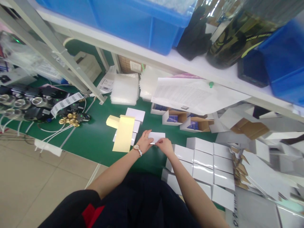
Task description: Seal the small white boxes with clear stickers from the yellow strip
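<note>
A small white box (157, 136) rests on the green tabletop in front of me. My left hand (145, 142) grips it from the left, thumb on its top. At its lower right edge, my right hand (164, 146) has its fingers closed on the box. Just left of my hands, a sheet of yellow labels or paper (123, 134) lies over several white boxes (135, 114), with a smaller yellow piece (112, 121) beside it. Closed white boxes (203, 160) stand in rows under and beside my right forearm.
Open boxes with blue contents (173, 119) stand behind my hands. Flattened and part-folded cartons (263, 171) pile up at right. A shelf (114, 41) with blue bins (133, 25) overhangs the back. Brass fittings and black valve units (71, 119) with cables lie left. Clear plastic bags (125, 88) are stacked behind.
</note>
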A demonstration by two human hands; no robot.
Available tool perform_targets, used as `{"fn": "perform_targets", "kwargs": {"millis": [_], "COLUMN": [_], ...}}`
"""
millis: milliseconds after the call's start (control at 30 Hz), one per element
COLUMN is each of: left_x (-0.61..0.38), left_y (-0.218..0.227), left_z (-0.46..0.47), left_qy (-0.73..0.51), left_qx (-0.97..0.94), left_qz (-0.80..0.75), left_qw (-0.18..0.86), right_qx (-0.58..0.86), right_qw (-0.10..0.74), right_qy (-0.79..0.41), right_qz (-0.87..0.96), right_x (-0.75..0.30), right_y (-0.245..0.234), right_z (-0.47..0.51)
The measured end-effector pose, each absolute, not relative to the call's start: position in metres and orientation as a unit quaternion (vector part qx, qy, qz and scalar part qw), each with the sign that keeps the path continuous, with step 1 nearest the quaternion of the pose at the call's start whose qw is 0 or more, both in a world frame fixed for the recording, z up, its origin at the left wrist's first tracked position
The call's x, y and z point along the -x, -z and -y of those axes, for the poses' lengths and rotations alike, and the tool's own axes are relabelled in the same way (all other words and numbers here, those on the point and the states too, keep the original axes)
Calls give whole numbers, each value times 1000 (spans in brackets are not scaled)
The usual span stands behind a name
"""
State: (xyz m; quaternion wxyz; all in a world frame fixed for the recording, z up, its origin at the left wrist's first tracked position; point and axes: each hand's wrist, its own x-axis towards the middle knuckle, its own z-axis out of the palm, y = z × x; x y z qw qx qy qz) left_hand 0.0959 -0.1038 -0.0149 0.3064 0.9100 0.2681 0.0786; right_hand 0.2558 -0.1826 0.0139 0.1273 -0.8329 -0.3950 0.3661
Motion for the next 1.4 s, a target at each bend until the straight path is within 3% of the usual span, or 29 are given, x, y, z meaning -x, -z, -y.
{"fn": "perform_targets", "kwargs": {"millis": [467,700,967,1400], "left_x": [-96,-96,-97,-100], "left_y": [14,10,12,7], "left_z": [104,102,103,99], "left_qy": [-71,-65,-59,-45], "left_qx": [-906,-903,-900,-893], "left_qz": [-272,-273,-281,-292], "left_qw": [315,325,328,338], "right_qx": [850,808,729,666], "right_qw": [98,0,30,-30], "right_qy": [-319,-265,-267,-220], "right_qz": [408,526,629,712], "right_x": [-261,-264,-277,-266], "right_y": [-24,-29,-34,-35], "right_z": [185,183,189,182]}}
